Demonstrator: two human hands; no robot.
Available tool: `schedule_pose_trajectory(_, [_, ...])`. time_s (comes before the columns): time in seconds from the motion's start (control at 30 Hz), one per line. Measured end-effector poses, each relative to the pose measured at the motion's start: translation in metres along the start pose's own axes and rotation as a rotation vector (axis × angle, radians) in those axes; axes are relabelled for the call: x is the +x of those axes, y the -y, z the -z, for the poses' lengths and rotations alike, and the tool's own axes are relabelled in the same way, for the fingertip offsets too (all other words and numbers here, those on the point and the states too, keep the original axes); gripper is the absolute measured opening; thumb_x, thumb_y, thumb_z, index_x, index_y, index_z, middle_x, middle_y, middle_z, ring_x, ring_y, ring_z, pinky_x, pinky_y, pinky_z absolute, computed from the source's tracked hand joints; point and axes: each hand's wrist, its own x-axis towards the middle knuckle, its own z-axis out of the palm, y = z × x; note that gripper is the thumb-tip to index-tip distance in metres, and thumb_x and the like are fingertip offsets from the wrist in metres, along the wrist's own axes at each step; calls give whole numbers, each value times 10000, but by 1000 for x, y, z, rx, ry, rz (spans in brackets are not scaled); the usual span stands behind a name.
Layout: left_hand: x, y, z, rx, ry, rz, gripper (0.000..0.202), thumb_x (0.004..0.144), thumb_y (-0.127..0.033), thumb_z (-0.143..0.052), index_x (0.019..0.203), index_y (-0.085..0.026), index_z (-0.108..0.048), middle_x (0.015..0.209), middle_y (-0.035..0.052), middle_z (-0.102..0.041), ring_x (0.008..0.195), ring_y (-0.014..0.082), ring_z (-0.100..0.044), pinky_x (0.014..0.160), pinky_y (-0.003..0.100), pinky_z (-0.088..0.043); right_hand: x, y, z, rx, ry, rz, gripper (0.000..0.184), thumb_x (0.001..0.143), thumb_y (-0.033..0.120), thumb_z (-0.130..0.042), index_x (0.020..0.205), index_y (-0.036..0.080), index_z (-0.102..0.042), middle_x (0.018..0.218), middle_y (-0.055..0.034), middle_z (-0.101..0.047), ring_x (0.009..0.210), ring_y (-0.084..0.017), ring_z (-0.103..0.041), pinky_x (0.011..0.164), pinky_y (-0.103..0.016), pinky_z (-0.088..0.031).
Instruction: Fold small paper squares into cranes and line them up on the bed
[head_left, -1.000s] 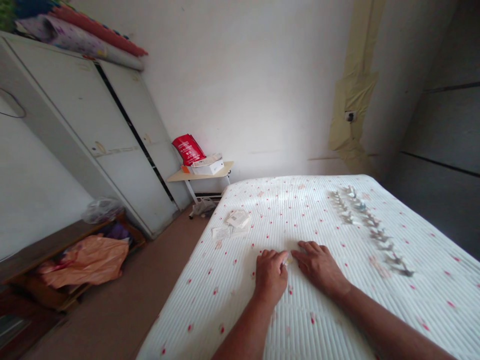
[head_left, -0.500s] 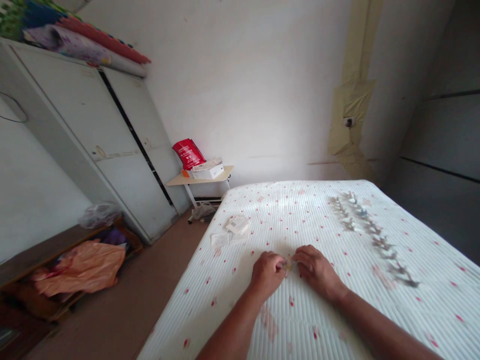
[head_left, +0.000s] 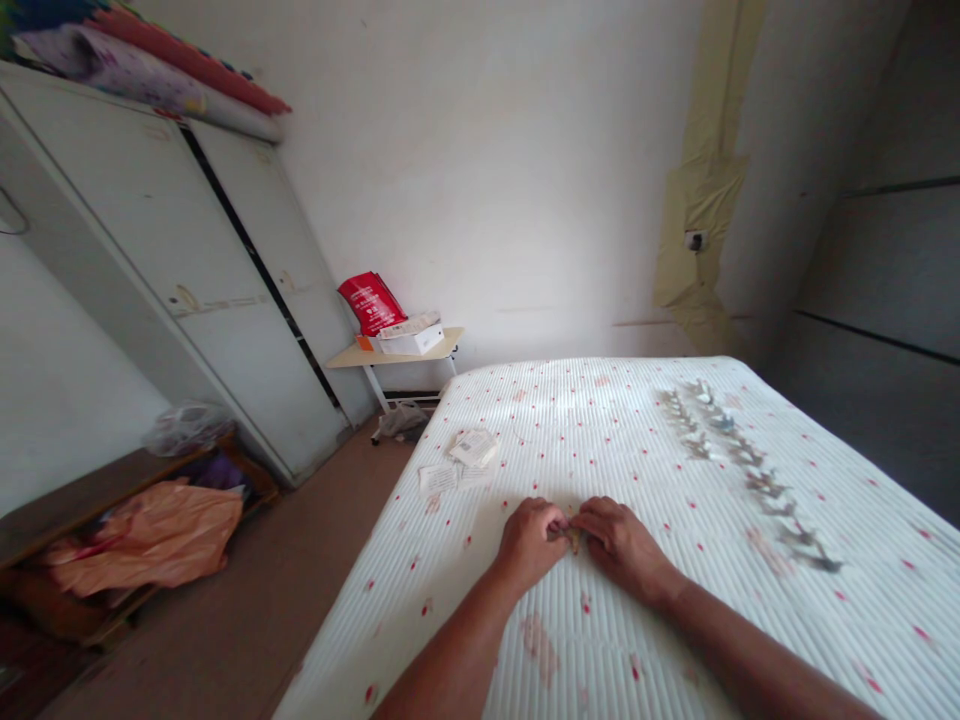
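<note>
My left hand [head_left: 531, 538] is closed in a pinch on a small folded piece of paper [head_left: 575, 540], partly hidden by the fingers. From the other side, the fingertips of my right hand [head_left: 619, 540] are pressed together on the same paper, close to the left fingers. Both hands are low over a white ribbed bed cover [head_left: 555, 650] with red spots. Beyond the left hand lie several printed paper squares [head_left: 474, 448], some overlapping. Off to the right, small folded paper figures that look like cranes [head_left: 765, 485] stand in two uneven rows.
A small table [head_left: 352, 355] beyond the bed's far left corner bears a red bag [head_left: 370, 303] and a white box [head_left: 412, 340]. Metal cabinets [head_left: 217, 290] line the left. An orange plastic bag [head_left: 154, 535] lies on a low wooden shelf.
My right hand has moved slightly left, bringing its fingertips against the left fingers at the paper. The paper is now more covered. The view has shifted a little.
</note>
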Motion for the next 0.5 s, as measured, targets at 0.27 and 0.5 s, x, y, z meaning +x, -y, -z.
schedule_pose_trajectory(0.27, [-1, 6, 5, -158, 0, -91, 173, 597, -18, -562, 616, -174, -634, 674, 0, -602, 723, 133, -544, 679, 226, -404, 6, -1, 1, -48, 66, -18, 361, 741, 29, -461, 904, 260, -686, 870, -43, -589, 826, -155, -545, 718, -255, -399])
schedule_pose_trajectory(0.5, [-5, 11, 7, -192, -17, -197, 187, 595, -7, -535, 616, -172, -620, 707, 6, -605, 741, 131, -540, 703, 231, -418, 10, -8, -1, -7, 61, 66, 288, 744, 40, -476, 839, 229, -671, 903, -42, -585, 835, -146, -554, 702, -243, -399])
